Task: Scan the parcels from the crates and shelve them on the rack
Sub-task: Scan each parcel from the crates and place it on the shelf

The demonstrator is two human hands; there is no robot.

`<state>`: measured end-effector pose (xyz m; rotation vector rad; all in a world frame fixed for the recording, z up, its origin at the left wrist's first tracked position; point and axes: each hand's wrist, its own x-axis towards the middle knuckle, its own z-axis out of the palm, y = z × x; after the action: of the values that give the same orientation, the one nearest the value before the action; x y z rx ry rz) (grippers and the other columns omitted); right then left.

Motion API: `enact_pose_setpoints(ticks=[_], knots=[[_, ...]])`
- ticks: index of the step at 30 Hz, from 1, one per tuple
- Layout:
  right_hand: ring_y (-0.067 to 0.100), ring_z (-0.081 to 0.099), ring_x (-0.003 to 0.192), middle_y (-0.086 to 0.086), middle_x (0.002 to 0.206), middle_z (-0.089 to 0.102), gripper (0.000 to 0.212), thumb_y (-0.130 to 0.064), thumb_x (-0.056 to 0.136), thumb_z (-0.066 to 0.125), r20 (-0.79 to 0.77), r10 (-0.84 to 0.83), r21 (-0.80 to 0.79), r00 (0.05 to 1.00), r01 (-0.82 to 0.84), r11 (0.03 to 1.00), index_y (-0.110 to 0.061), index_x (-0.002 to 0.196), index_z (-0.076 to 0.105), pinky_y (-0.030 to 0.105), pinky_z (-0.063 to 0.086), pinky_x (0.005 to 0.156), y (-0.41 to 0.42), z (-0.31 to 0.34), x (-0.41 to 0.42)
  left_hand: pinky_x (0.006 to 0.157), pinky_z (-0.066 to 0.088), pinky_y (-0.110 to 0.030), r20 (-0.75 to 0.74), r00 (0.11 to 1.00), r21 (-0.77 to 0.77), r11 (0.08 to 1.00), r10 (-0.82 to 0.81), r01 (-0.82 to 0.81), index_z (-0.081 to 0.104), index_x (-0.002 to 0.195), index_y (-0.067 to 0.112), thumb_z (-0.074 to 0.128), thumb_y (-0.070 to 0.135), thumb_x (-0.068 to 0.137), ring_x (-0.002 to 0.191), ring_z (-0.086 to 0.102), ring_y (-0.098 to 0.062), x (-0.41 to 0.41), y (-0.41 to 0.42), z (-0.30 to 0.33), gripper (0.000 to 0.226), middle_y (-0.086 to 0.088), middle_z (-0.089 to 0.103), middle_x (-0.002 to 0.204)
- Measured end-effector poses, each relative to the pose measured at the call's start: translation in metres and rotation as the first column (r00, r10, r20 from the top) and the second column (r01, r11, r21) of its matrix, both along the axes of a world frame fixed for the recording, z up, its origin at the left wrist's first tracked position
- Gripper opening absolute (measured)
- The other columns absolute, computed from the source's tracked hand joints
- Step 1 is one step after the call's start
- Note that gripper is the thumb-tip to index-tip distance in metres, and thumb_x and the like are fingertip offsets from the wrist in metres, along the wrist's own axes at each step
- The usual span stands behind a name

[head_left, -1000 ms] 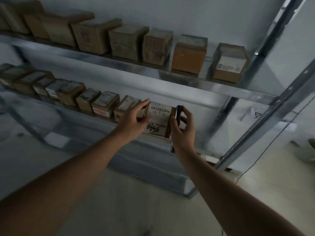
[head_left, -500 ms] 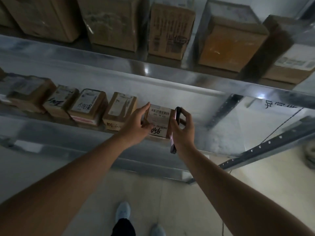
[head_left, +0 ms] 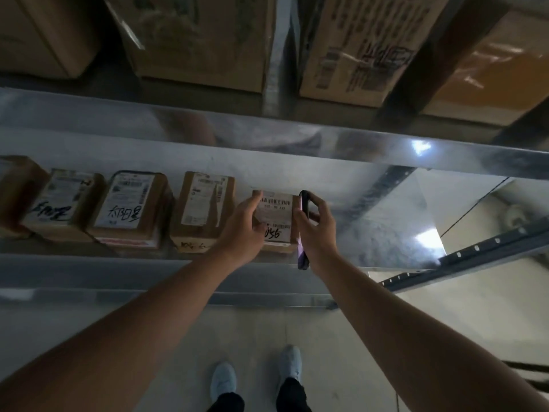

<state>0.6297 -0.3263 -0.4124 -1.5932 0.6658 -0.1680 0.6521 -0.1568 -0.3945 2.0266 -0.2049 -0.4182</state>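
At the centre of the frame a small cardboard parcel [head_left: 276,221] with a white barcode label and black handwriting sits on the lower metal shelf [head_left: 386,233] of the rack, at the right end of a row of labelled parcels [head_left: 133,209] that runs off toward the left edge. The person's left hand [head_left: 242,230] rests against the parcel's left side, fingers fairly straight along the top and the thumb across its front. The right hand [head_left: 318,230] is just right of the parcel, its fingers and thumb curled round a dark phone [head_left: 303,230] held on edge against the parcel's right side. Whether the right hand itself touches the parcel cannot be told. Across the top of the frame larger cardboard boxes [head_left: 202,40] stand on the upper shelf [head_left: 267,135]. At the bottom centre, two pale shoes [head_left: 255,376] stand on a light floor [head_left: 341,352].
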Motion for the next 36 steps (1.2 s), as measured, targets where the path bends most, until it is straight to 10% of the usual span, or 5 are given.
enact_pose_setpoints(ticks=[5, 17, 21, 27, 36], knots=[[0.012, 0.075, 0.086, 0.011, 0.128, 0.066, 0.046, -0.016, 0.102, 0.069, 0.001, -0.004, 0.064, 1.000, 0.004, 0.998, -0.034, 0.143, 0.061, 0.032, 0.065, 0.065, -0.007, -0.016, 0.012, 0.103, 0.035, -0.011, 0.041, 0.999, 0.058, 0.998, 0.017, -0.019, 0.024, 0.165, 0.022, 0.059, 0.000, 0.103, 0.148, 0.041, -0.019, 0.008, -0.011, -0.008, 0.075, -0.005, 0.042, 0.160], [-0.015, 0.069, 0.079, -0.003, 0.117, 0.062, 0.047, -0.020, 0.103, 0.069, 0.027, 0.068, 0.048, 0.997, -0.069, 0.996, -0.030, 0.147, 0.058, 0.018, 0.058, 0.058, -0.017, -0.035, 0.024, 0.088, 0.048, -0.006, 0.046, 0.999, 0.148, 0.989, 0.000, -0.007, 0.031, 0.162, 0.028, 0.058, 0.009, 0.105, 0.138, 0.054, -0.022, 0.020, -0.014, -0.019, 0.065, -0.004, 0.050, 0.152], [-0.007, 0.072, 0.081, 0.002, 0.123, 0.064, 0.046, -0.028, 0.103, 0.069, 0.019, 0.105, 0.007, 0.994, -0.105, 0.994, -0.030, 0.148, 0.058, 0.015, 0.057, 0.059, -0.021, -0.030, 0.026, 0.106, 0.051, -0.030, 0.080, 0.997, 0.204, 0.979, -0.009, -0.007, 0.033, 0.162, 0.021, 0.059, 0.007, 0.104, 0.139, 0.053, -0.023, 0.019, -0.016, -0.014, 0.065, -0.006, 0.050, 0.151], [0.024, 0.071, 0.111, 0.009, 0.131, 0.069, 0.049, -0.039, 0.101, 0.071, -0.034, 0.096, 0.003, 0.995, -0.096, 0.995, -0.034, 0.148, 0.059, 0.050, 0.062, 0.095, -0.035, -0.011, 0.020, 0.126, 0.030, -0.048, 0.248, 0.960, 0.442, 0.897, -0.132, 0.009, 0.038, 0.160, 0.011, 0.065, -0.001, 0.096, 0.157, 0.023, -0.033, 0.018, -0.031, 0.003, 0.070, -0.014, 0.028, 0.166], [-0.002, 0.049, 0.043, -0.004, 0.073, 0.064, 0.046, -0.025, 0.100, 0.063, -0.065, -0.035, -0.126, 0.997, 0.027, 0.992, -0.037, 0.144, 0.063, 0.016, 0.038, 0.042, -0.079, 0.021, -0.006, 0.129, 0.016, -0.057, 0.318, 0.857, 0.597, 0.788, -0.406, 0.152, 0.029, 0.164, 0.017, 0.054, 0.028, 0.106, 0.160, 0.013, -0.034, 0.007, -0.078, 0.031, 0.065, -0.010, 0.013, 0.175]])
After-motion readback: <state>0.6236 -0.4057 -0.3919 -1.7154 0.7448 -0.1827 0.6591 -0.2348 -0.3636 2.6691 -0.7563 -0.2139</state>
